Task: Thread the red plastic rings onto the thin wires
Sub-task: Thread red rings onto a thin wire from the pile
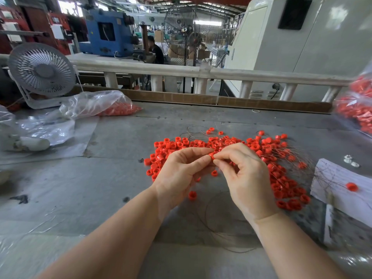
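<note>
Head view puts one red ring [211, 155] at the centre of the work, pinched between the fingertips of both hands just above the pile of red rings [279, 168] on the grey table [112, 178]. It is a small, short plastic collar with an open bore; it looks light and rigid, smooth enough to squirt out of a tight squeeze, so the outer wall is the place to hold it, leaving both open ends free for a wire to pass. The left hand [181, 170] grips it from the left with thumb and forefinger curled in, the other fingers loosely bent beneath. The right hand [241, 174] meets it from the right, thumb and forefinger pinched at the ring's edge; whether a wire end is between those fingers I cannot tell, since it is too fine to see there.

Thin wires [285, 154] lie tangled through the right part of the pile, and a long loop of wire [217, 224] curves over the table beneath the wrists. They look springy and very light, likely to flick away, so holding one close to its tip would give the best control when aiming at the bore.

Farther out, a clear bag of rings [112, 106] lies at the left, beside a small white fan [41, 70]. Another bag of rings [360, 105] sits at the right edge, and a white sheet [342, 184] carries a stray ring [351, 186].
</note>
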`<state>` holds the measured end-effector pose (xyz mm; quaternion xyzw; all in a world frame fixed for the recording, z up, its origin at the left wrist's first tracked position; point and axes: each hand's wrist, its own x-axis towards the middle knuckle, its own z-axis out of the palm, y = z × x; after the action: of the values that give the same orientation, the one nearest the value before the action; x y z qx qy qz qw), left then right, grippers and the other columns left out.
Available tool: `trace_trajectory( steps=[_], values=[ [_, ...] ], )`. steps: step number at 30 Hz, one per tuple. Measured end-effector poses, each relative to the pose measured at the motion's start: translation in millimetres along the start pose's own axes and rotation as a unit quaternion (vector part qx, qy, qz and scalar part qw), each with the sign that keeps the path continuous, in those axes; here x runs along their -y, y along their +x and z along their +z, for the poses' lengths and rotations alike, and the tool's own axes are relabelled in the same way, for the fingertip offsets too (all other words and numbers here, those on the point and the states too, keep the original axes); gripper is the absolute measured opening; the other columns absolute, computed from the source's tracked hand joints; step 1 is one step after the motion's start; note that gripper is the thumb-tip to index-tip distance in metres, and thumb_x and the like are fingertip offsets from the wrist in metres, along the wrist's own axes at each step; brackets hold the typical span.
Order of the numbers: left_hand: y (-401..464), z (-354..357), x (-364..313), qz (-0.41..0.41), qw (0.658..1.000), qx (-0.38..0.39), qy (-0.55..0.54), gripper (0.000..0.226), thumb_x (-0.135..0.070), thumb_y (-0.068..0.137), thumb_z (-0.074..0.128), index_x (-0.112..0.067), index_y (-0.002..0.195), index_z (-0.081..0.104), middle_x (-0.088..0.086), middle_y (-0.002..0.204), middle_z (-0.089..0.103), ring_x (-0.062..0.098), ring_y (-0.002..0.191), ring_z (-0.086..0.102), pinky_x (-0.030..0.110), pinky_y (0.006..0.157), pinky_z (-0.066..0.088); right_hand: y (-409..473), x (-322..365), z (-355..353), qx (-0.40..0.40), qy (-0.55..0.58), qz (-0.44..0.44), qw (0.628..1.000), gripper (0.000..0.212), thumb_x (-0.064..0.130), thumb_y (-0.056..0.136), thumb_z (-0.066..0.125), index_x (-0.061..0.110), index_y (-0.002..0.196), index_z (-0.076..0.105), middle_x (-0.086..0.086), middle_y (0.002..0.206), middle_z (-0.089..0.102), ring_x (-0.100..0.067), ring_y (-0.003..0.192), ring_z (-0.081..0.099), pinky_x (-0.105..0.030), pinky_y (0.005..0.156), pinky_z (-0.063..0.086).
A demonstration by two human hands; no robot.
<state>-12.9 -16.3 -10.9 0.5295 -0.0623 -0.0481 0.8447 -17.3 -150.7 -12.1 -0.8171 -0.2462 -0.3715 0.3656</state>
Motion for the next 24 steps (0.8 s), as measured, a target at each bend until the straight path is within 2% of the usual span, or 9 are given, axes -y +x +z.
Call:
trace_trajectory(
  steps=[5,8,16,20,24],
  values=[
    [1.5,-2.5,0.2,-0.003,1.000,-0.005,-0.017,0.012,0.001,0.080,0.056,-0.002,0.089,0.065,0.005,0.072,0.071,0.011,0.064,0.067,0.023,0.070,0.053,-0.7,3.8,0.2,0.006,-0.009,-0.001,1.000,0.011,0.006,0.081,0.062,0.001,0.083,0.072,-0.006,0.084,0.065,-0.023,0.079,0.062,-0.039,0.073,0.053],
    [1.4,-2.4,1.5,-0.006,1.000,-0.004,-0.029,0.012,0.003,0.081,0.056,-0.001,0.089,0.065,0.006,0.071,0.071,0.010,0.062,0.067,0.019,0.067,0.055,-0.5,5.8,0.5,0.002,-0.028,-0.004,1.000,0.013,0.006,0.081,0.061,0.000,0.083,0.072,-0.008,0.083,0.065,-0.025,0.078,0.063,-0.041,0.071,0.053],
    [1.6,-1.4,2.2,-0.012,1.000,-0.009,-0.022,0.018,-0.008,0.069,0.062,-0.003,0.086,0.066,0.005,0.068,0.071,0.009,0.060,0.067,0.017,0.061,0.053,-0.9,8.6,2.1,-0.010,-0.030,-0.003,1.000,0.009,0.003,0.081,0.062,0.000,0.080,0.070,-0.008,0.079,0.063,-0.026,0.074,0.061,-0.043,0.067,0.053],
    [0.3,-1.0,0.5,-0.016,0.999,-0.019,-0.033,0.029,-0.009,0.069,0.062,0.004,0.095,0.065,0.010,0.074,0.070,0.014,0.064,0.067,0.019,0.055,0.053,-1.9,10.1,2.6,-0.013,-0.022,0.003,1.000,0.008,0.009,0.078,0.066,0.003,0.082,0.069,-0.005,0.082,0.062,-0.022,0.073,0.060,-0.040,0.065,0.053],
    [-1.4,-0.5,1.2,-0.026,0.999,-0.019,-0.015,0.036,-0.012,0.068,0.063,0.005,0.099,0.065,0.011,0.076,0.069,0.018,0.069,0.067,0.021,0.061,0.055,-2.9,10.4,3.6,-0.033,-0.058,-0.012,0.998,0.006,0.005,0.072,0.067,0.003,0.078,0.067,-0.006,0.078,0.062,-0.024,0.069,0.060,-0.038,0.062,0.053]
  ],
)
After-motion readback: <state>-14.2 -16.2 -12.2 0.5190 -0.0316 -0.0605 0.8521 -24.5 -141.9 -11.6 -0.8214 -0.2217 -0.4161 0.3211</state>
